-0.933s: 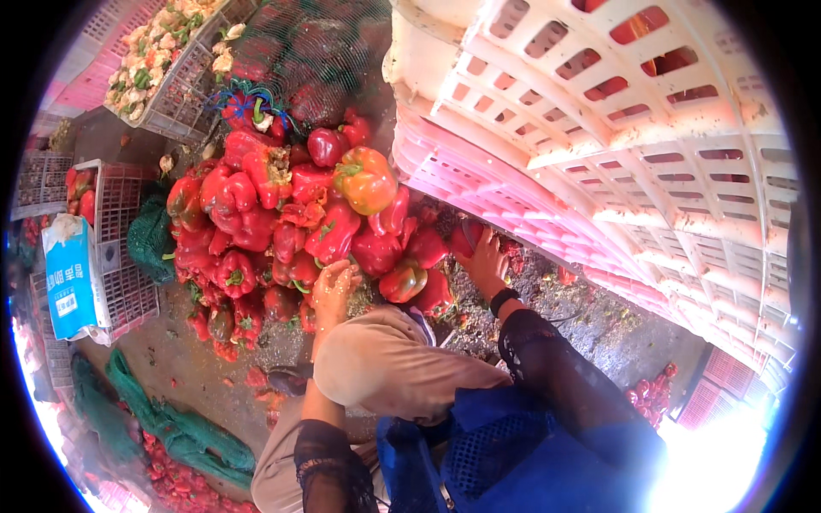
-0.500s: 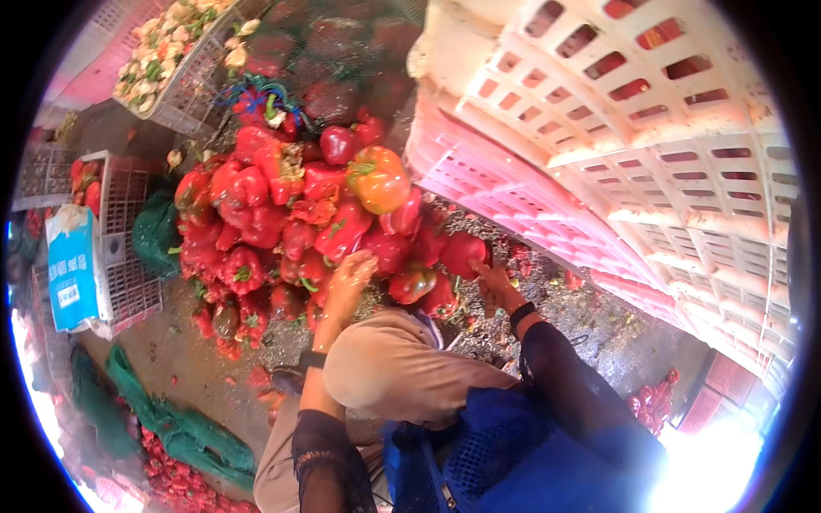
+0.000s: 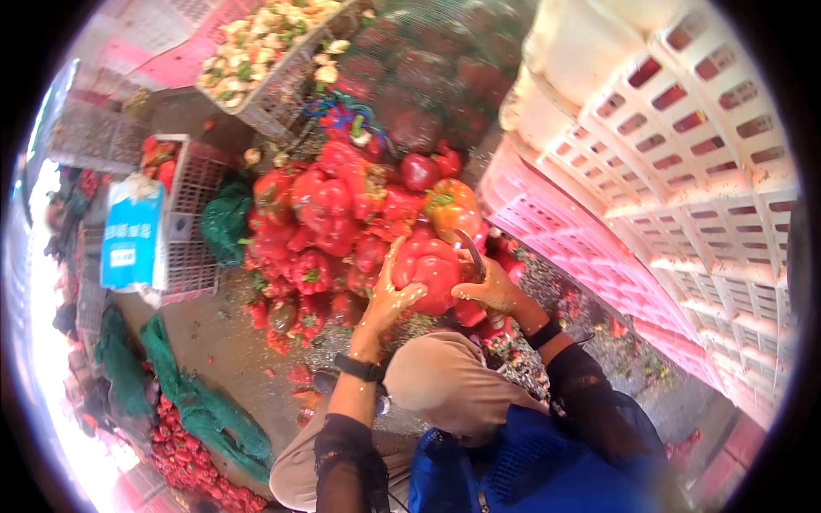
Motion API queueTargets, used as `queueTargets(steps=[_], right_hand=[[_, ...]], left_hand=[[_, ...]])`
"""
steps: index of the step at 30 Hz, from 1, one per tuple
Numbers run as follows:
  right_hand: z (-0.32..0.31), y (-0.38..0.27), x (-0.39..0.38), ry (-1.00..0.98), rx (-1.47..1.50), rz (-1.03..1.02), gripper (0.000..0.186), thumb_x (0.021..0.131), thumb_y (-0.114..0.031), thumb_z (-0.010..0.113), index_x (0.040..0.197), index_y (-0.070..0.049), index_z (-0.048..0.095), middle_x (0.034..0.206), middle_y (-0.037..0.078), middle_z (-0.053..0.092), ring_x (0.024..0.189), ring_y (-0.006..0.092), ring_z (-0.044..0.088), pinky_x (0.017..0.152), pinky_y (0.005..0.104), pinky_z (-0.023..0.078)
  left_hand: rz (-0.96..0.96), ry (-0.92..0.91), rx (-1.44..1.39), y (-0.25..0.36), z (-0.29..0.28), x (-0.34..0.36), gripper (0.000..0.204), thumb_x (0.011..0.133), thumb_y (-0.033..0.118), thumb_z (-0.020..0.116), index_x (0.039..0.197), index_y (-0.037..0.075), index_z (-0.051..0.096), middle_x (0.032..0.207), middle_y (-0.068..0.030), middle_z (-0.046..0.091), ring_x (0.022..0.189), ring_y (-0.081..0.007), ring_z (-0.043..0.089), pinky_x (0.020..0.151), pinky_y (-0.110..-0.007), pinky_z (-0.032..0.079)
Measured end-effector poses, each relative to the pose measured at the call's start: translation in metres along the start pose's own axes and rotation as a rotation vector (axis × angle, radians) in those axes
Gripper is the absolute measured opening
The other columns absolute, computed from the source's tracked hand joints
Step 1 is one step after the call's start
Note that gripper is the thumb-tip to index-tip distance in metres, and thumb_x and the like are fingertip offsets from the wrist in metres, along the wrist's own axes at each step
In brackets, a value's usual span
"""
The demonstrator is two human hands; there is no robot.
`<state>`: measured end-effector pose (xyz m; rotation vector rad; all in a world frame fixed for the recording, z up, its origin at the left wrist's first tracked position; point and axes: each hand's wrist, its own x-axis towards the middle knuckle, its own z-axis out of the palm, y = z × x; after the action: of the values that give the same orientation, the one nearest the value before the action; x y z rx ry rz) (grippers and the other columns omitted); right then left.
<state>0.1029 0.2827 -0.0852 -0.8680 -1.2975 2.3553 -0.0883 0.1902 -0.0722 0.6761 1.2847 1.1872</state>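
A large red bell pepper (image 3: pixel 427 271) is held up between my two hands, in front of my bent knee. My left hand (image 3: pixel 389 295) wraps its left side, thumb across the near face. On the other side my right hand (image 3: pixel 494 289) grips a small curved knife (image 3: pixel 473 250); its dark blade arcs up beside the pepper, and its handle is hidden in my fingers. My right thumb touches or nearly touches the pepper. Just beyond lies an orange-and-red pepper (image 3: pixel 451 208), on a heap of red bell peppers (image 3: pixel 325 201), some broken open.
Tall stacked crates, white (image 3: pixel 676 162) above pink (image 3: pixel 556 231), wall off my right. A crate of pale pepper cores (image 3: pixel 265 64) and a full green mesh sack (image 3: pixel 419 77) stand beyond the heap. Leftward are a blue-and-white package (image 3: pixel 132 242), green netting (image 3: pixel 201 402) and red scraps (image 3: pixel 192 466).
My hands have come together, and the large red pepper is now lifted between them. The curved knife has become visible in my right hand. The whole view has shifted, moving the scene rightward.
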Motion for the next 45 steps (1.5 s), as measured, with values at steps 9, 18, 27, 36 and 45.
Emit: queueTargets(steps=[9, 18, 27, 36, 45], right_hand=[[0.109, -0.122, 0.017, -0.105, -0.215, 0.013, 0.038, 0.083, -0.021, 0.062, 0.113, -0.002, 0.048, 0.082, 0.006, 0.061, 0.054, 0.0072, 0.052, 0.047, 0.0212, 0.042], [0.146, -0.097, -0.028, 0.02, -0.084, -0.151, 0.023, 0.085, -0.013, 0.058, 0.103, -0.004, 0.048, 0.07, 0.003, 0.055, 0.041, 0.0041, 0.042, 0.034, 0.0178, 0.032], [0.232, -0.16, -0.121, -0.59, -0.791, 0.068, 0.013, 0.087, -0.015, 0.051, 0.092, -0.005, 0.044, 0.065, 0.0, 0.048, 0.04, 0.0074, 0.042, 0.035, 0.0224, 0.034], [0.251, -0.143, -0.15, -0.767, -0.869, 0.378, 0.027, 0.091, -0.03, 0.046, 0.096, -0.005, 0.04, 0.058, 0.0, 0.042, 0.037, 0.008, 0.041, 0.032, 0.024, 0.034], [0.226, -0.103, -0.191, -0.529, -0.47, 0.63, 0.021, 0.09, -0.025, 0.048, 0.095, -0.005, 0.041, 0.056, 0.0, 0.039, 0.034, 0.008, 0.037, 0.031, 0.0246, 0.035]], left_hand=[[0.28, 0.227, -0.836, 0.042, -0.009, -0.103, 0.081, 0.068, 0.035, 0.074, 0.133, 0.011, 0.032, 0.129, -0.0101, 0.044, 0.116, -0.0296, 0.046, 0.094, -0.047, 0.042], [0.515, 0.162, -1.238, 0.047, 0.002, -0.18, 0.086, 0.064, 0.045, 0.072, 0.134, 0.016, 0.033, 0.135, -0.0111, 0.039, 0.12, -0.0382, 0.039, 0.099, -0.061, 0.03], [0.628, 0.314, -0.672, 0.062, -0.002, -0.265, 0.088, 0.062, 0.034, 0.074, 0.132, 0.003, 0.03, 0.124, -0.0135, 0.047, 0.113, -0.0267, 0.049, 0.096, -0.042, 0.042], [0.588, 0.239, -0.674, 0.05, 0.005, -0.309, 0.089, 0.061, 0.035, 0.074, 0.132, 0.004, 0.031, 0.126, -0.0132, 0.046, 0.114, -0.0271, 0.049, 0.097, -0.043, 0.041], [0.541, 0.201, -0.903, 0.006, 0.041, -0.294, 0.084, 0.066, 0.038, 0.072, 0.132, 0.004, 0.032, 0.128, -0.0135, 0.044, 0.117, -0.0275, 0.046, 0.099, -0.044, 0.039]])
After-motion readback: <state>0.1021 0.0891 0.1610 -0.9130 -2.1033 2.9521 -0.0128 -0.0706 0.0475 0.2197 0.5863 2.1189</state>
